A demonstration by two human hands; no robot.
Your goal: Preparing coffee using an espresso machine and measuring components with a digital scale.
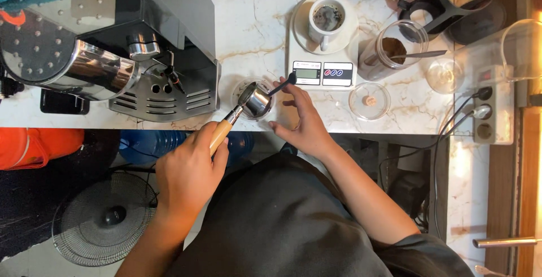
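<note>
My left hand (189, 169) grips the wooden handle of a metal portafilter (255, 102), whose basket is tilted over a small round dish at the marble counter's front edge. My right hand (302, 121) holds a small dark spoon (282, 84) with its tip at the basket's rim. Just behind stands a white digital scale (323, 73) bearing a white saucer and a white cup (326, 20) with dark residue inside.
An espresso machine (113, 57) fills the counter's left. A glass jar of ground coffee (392, 57) with a spoon, its lid (370, 101), a glass (445, 75) and a power strip (488, 105) stand to the right. A fan (104, 217) and a blue water bottle (149, 141) sit on the floor below.
</note>
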